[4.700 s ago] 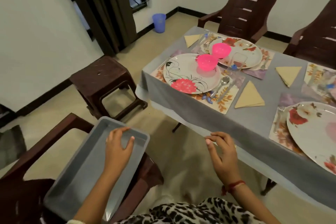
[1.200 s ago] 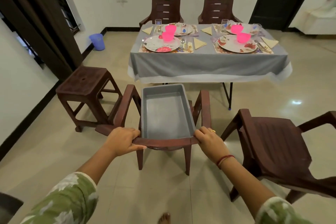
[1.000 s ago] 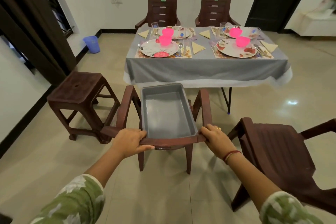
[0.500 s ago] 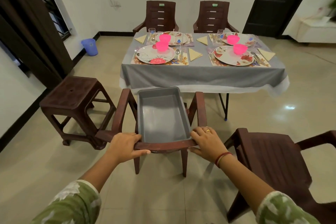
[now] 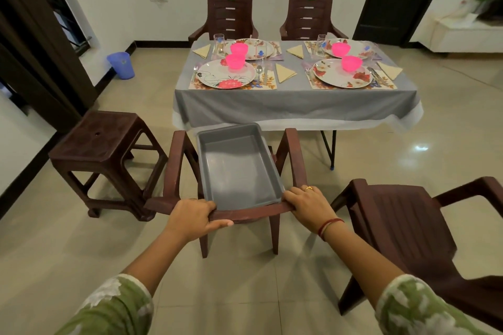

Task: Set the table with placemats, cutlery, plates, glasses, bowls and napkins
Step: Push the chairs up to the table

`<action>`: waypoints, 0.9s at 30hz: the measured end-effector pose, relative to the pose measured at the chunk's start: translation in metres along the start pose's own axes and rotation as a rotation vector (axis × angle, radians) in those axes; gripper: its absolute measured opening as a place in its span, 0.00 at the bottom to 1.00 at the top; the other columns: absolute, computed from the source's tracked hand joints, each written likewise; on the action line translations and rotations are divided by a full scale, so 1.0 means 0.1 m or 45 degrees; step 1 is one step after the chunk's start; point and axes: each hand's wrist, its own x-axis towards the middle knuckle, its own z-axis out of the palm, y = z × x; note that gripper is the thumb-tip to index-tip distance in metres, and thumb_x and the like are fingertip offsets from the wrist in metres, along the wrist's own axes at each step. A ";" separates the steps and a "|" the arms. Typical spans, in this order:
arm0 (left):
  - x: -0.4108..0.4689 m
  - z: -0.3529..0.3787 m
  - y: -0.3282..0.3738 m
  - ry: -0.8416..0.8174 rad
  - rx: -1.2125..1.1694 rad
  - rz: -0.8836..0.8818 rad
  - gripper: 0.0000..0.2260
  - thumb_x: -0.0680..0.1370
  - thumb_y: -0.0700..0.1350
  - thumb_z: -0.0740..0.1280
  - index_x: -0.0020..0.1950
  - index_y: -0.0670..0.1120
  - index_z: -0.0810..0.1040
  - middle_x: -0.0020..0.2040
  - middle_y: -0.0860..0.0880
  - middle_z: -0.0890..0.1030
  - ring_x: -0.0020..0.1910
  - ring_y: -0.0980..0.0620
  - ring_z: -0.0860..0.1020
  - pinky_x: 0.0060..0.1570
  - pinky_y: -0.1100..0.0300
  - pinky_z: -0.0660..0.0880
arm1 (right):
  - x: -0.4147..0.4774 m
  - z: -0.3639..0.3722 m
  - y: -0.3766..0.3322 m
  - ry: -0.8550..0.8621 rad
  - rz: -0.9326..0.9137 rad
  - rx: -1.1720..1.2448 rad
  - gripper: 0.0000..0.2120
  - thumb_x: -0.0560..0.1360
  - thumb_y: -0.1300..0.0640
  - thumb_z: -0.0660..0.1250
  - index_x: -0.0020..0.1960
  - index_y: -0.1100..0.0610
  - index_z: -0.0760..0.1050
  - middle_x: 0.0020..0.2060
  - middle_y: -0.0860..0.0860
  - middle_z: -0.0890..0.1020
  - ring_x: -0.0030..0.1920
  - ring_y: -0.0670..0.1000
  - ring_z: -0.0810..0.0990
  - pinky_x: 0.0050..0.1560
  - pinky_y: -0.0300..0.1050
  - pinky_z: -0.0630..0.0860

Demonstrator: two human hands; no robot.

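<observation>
- Tiled floor (image 5: 81, 266), laid table (image 5: 296, 98) beyond: four placemats bearing plates, pink bowls, cutlery, glasses, napkins.
- Left hand (image 5: 193, 219) and right hand (image 5: 307, 205) wrap closed around the chair (image 5: 174, 168) backrest.
- Risk: empty grey bin (image 5: 236, 168) rests loose on the seat; tilting or jerking may slide it off.

Empty grey tub (image 5: 239, 168) sits on brown armchair (image 5: 292, 155) seat. Brown stool (image 5: 103, 141) just left of it. Blue bin (image 5: 121, 65) at left wall. Second armchair (image 5: 408, 223) right.
</observation>
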 end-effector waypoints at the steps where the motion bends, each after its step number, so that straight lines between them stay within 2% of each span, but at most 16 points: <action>1: 0.00 -0.01 0.00 -0.013 -0.004 0.002 0.35 0.70 0.78 0.45 0.31 0.50 0.73 0.25 0.54 0.72 0.23 0.56 0.69 0.25 0.62 0.68 | 0.00 -0.01 0.00 -0.014 0.003 -0.001 0.09 0.79 0.49 0.58 0.57 0.48 0.72 0.51 0.47 0.78 0.50 0.50 0.75 0.55 0.45 0.67; 5: -0.01 -0.06 0.02 -0.019 -0.045 -0.037 0.36 0.68 0.79 0.44 0.32 0.50 0.73 0.27 0.54 0.73 0.25 0.56 0.71 0.27 0.62 0.69 | 0.02 -0.08 -0.03 -0.133 0.082 0.041 0.13 0.78 0.48 0.61 0.62 0.46 0.70 0.56 0.47 0.78 0.57 0.50 0.74 0.64 0.46 0.66; 7: -0.03 -0.11 0.04 -0.034 -0.115 -0.076 0.36 0.68 0.79 0.44 0.37 0.50 0.76 0.32 0.54 0.76 0.30 0.55 0.75 0.33 0.62 0.72 | -0.06 -0.16 -0.09 -0.148 0.110 0.120 0.23 0.75 0.45 0.64 0.68 0.47 0.66 0.62 0.48 0.74 0.63 0.51 0.71 0.70 0.50 0.62; 9: -0.06 -0.15 0.13 0.053 -0.207 -0.035 0.34 0.70 0.76 0.50 0.49 0.50 0.78 0.47 0.52 0.80 0.48 0.51 0.79 0.50 0.58 0.71 | -0.26 -0.24 -0.16 -0.046 0.135 0.246 0.32 0.72 0.42 0.67 0.72 0.47 0.61 0.67 0.50 0.69 0.68 0.52 0.66 0.71 0.51 0.59; 10: -0.08 -0.16 0.22 0.130 -0.241 -0.012 0.32 0.71 0.74 0.53 0.57 0.50 0.77 0.57 0.50 0.78 0.59 0.48 0.76 0.60 0.52 0.68 | -0.39 -0.28 -0.18 0.050 0.145 0.301 0.34 0.71 0.41 0.67 0.73 0.47 0.59 0.68 0.50 0.67 0.68 0.52 0.65 0.71 0.52 0.60; 11: -0.09 -0.18 0.35 0.197 -0.283 0.002 0.32 0.72 0.72 0.55 0.63 0.50 0.74 0.64 0.48 0.74 0.67 0.46 0.70 0.65 0.46 0.63 | -0.55 -0.33 -0.18 0.147 0.164 0.342 0.34 0.71 0.40 0.67 0.73 0.46 0.59 0.68 0.50 0.67 0.68 0.52 0.65 0.70 0.52 0.61; 12: -0.10 -0.19 0.51 0.248 -0.332 0.006 0.32 0.72 0.71 0.56 0.66 0.50 0.71 0.68 0.47 0.71 0.70 0.45 0.65 0.67 0.43 0.61 | -0.72 -0.37 -0.16 0.237 0.189 0.372 0.33 0.71 0.38 0.65 0.73 0.45 0.58 0.68 0.50 0.66 0.68 0.51 0.65 0.69 0.51 0.63; 17: -0.01 -0.18 1.58 0.341 -0.514 0.126 0.30 0.75 0.65 0.59 0.71 0.50 0.64 0.72 0.47 0.63 0.74 0.46 0.57 0.69 0.43 0.58 | -1.70 -0.65 0.25 0.575 0.437 0.383 0.32 0.71 0.35 0.60 0.72 0.45 0.58 0.68 0.49 0.63 0.68 0.52 0.63 0.65 0.52 0.62; 20: 0.05 -0.13 2.28 0.286 -0.610 0.212 0.31 0.75 0.65 0.60 0.72 0.50 0.62 0.73 0.48 0.61 0.75 0.49 0.55 0.70 0.44 0.57 | -2.37 -0.80 0.59 0.718 0.580 0.342 0.31 0.71 0.36 0.60 0.70 0.44 0.60 0.67 0.48 0.63 0.68 0.54 0.63 0.65 0.55 0.62; 23: 0.07 -0.04 3.01 0.220 -0.639 0.303 0.30 0.76 0.67 0.57 0.72 0.50 0.64 0.73 0.48 0.62 0.75 0.50 0.54 0.69 0.45 0.60 | -3.10 -0.85 0.98 0.783 0.673 0.282 0.29 0.71 0.37 0.61 0.69 0.48 0.64 0.65 0.52 0.65 0.65 0.56 0.67 0.63 0.59 0.70; 27: 0.10 0.00 4.14 0.120 -0.695 0.416 0.30 0.75 0.68 0.56 0.71 0.52 0.63 0.73 0.47 0.64 0.75 0.50 0.54 0.69 0.49 0.58 | -4.16 -0.84 1.45 0.781 0.824 0.166 0.28 0.72 0.37 0.61 0.66 0.53 0.69 0.63 0.55 0.69 0.63 0.55 0.69 0.62 0.53 0.70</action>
